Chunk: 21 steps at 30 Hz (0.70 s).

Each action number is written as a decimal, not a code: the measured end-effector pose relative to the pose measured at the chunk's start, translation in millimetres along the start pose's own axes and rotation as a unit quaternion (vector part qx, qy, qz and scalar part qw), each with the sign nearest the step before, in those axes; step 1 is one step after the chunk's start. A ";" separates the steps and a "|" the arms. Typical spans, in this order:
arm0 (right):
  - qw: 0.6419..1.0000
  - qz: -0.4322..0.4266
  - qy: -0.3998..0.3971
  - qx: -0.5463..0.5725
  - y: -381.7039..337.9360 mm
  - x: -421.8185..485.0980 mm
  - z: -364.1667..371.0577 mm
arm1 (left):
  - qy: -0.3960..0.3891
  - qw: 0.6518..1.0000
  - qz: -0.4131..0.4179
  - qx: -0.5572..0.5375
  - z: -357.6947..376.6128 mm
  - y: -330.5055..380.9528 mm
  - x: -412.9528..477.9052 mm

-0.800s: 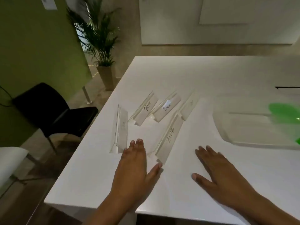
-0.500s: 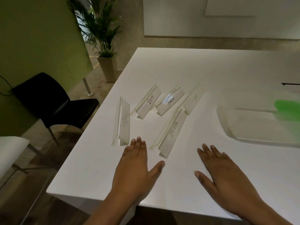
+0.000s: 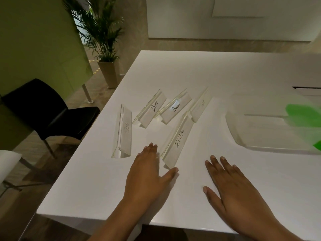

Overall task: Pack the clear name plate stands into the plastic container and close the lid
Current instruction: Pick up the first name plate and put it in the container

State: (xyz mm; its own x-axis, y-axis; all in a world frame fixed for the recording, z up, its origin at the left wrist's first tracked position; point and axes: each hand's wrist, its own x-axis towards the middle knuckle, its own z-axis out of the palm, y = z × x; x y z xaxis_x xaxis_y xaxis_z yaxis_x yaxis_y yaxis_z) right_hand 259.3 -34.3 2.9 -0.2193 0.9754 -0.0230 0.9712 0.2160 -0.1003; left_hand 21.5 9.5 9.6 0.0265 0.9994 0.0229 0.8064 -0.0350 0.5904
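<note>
Several clear name plate stands lie on the white table (image 3: 199, 70). The "Dog" stand (image 3: 123, 133) is farthest left, then "Bear" (image 3: 151, 108), "Penguin" (image 3: 175, 108), a faintly lettered stand (image 3: 201, 105) and the long "Zebra" stand (image 3: 177, 141) nearest me. The clear plastic container (image 3: 257, 131) with green latches (image 3: 302, 115) sits at the right, blurred. My left hand (image 3: 147, 174) lies flat on the table, fingers straight, just left of the Zebra stand's near end. My right hand (image 3: 231, 185) lies flat and empty to its right.
A black chair (image 3: 46, 112) stands left of the table, with a white seat (image 3: 7, 164) at the frame's left edge. A potted palm (image 3: 102, 35) and a green partition (image 3: 34, 40) are behind. The table's near edge runs just under my wrists.
The view has tilted slightly, shifting the scene. My left hand has slid a little forward, closer to the Zebra stand's near end. My right hand has stayed flat.
</note>
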 end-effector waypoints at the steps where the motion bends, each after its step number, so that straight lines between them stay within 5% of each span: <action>1: 1.000 0.001 -0.002 -0.004 -0.1 -0.2 0.0 | 0.005 0.999 -0.003 -0.034 1.5 5.5 2.9; 21: 1.000 0.002 0.001 0.022 2.9 4.2 4.4 | 0.039 0.968 -0.026 -0.247 -28.5 -2.4 21.3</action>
State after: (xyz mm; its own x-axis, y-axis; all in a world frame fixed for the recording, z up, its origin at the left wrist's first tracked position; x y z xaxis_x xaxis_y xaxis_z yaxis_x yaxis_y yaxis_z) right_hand 260.8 -29.8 -1.8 -0.2151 0.9763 -0.0222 0.9672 0.2099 -0.1430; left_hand 3.2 30.8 31.7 -0.0668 0.9972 0.0337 0.4240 -0.0022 0.9057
